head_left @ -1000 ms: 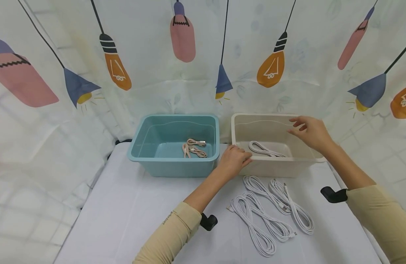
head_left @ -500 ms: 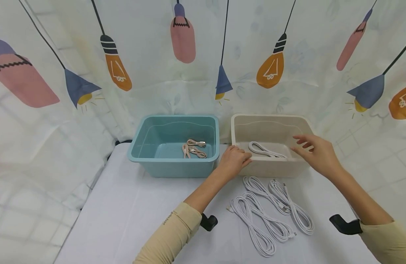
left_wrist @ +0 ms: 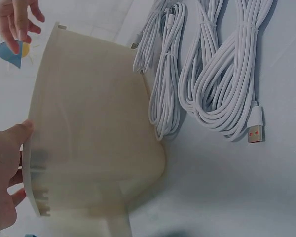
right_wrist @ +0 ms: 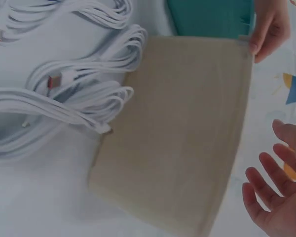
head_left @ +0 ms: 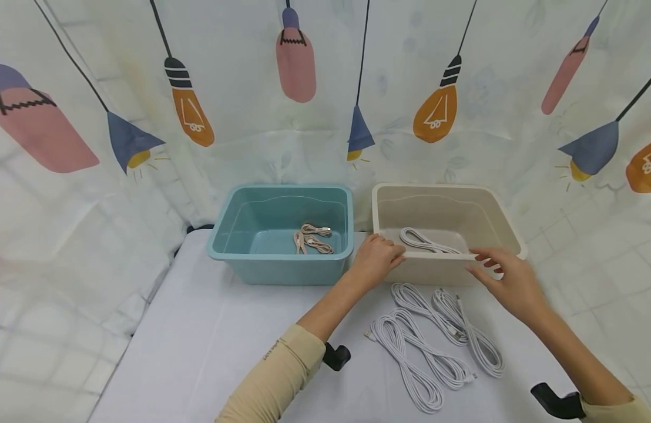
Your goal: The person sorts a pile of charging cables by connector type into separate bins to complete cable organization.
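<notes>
The right hand (head_left: pixel 509 285) has come down from over the beige bin (head_left: pixel 439 272) to just above its front rim, a small gap between; its fingers are loosely spread, holding nothing. The left hand (head_left: pixel 375 258) grips the rim near its left corner, forearm slanting in. The bin stands right of the teal bin (head_left: pixel 283 272), mouth up, long axis left-right; white cables (left_wrist: pixel 239 54) lie in front

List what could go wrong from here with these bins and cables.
The left grip holds the beige rectangular plastic bin only at its near left corner, so a leftward pull might bump it against the teal rectangular plastic bin alongside. The coiled white cables in front overlap, so lifting one could drag another.
</notes>
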`<state>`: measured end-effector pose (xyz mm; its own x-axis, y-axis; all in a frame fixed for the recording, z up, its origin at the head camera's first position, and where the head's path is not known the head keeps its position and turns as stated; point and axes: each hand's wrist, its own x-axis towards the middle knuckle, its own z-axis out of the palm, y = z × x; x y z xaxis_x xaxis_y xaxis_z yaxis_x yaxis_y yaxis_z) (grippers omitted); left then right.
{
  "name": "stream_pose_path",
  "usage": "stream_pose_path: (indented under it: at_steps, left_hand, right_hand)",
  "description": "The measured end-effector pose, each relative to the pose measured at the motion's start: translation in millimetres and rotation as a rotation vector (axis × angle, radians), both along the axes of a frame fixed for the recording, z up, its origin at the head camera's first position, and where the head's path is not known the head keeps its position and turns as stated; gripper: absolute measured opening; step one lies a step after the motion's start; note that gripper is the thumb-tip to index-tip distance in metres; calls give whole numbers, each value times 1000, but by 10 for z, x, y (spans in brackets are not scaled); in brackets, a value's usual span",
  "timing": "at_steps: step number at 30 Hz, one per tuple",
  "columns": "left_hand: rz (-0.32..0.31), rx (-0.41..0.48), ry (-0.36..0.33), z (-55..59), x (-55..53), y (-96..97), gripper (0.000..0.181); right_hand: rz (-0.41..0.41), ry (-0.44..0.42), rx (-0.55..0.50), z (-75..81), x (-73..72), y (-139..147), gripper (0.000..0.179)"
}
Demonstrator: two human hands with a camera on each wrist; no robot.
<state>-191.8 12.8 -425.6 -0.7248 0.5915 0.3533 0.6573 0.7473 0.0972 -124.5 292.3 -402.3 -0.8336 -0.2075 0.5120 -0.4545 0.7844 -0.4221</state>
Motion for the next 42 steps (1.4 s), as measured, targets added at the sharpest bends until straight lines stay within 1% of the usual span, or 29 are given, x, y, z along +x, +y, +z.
stream_pose_path:
  at_steps: [5, 10, 13, 18, 25, 28, 34, 38, 42]
  left_hand:
    - [6, -5, -9, -3, 1, 11, 19]
    - [6, -11, -5, -1, -4, 12, 18]
    - [7, -18, -2, -3, -3, 11, 20]
    - [7, -23, -4, 0, 5, 10, 20]
    - [7, -29, -14, 12, 14, 7, 21]
    - [7, -31, -15, 16, 17, 7, 20]
    - [11, -39, -24, 16, 11, 13, 22]
    - [15, -39, -36, 16, 11, 15, 22]
    - [18, -49, -30, 16, 8, 16, 22]
  right_hand:
    - [-2, 13, -11, -223, 84, 7, 45]
    - [16, 18, -9, -407, 142, 12, 46]
    - [13, -3, -6, -514, 171, 25, 45]
    - [-8, -92, 10, -714, 218, 70, 43]
    - [-29, -182, 22, -1001, 257, 162, 40]
    - [-30, -237, 21, -1102, 271, 203, 40]
    - [-50, -369, 20, -1223, 310, 241, 45]
    - [-58, -432, 14, -1277, 321, 243, 49]
    - [-58, -478, 5, -1325, 322, 236, 53]
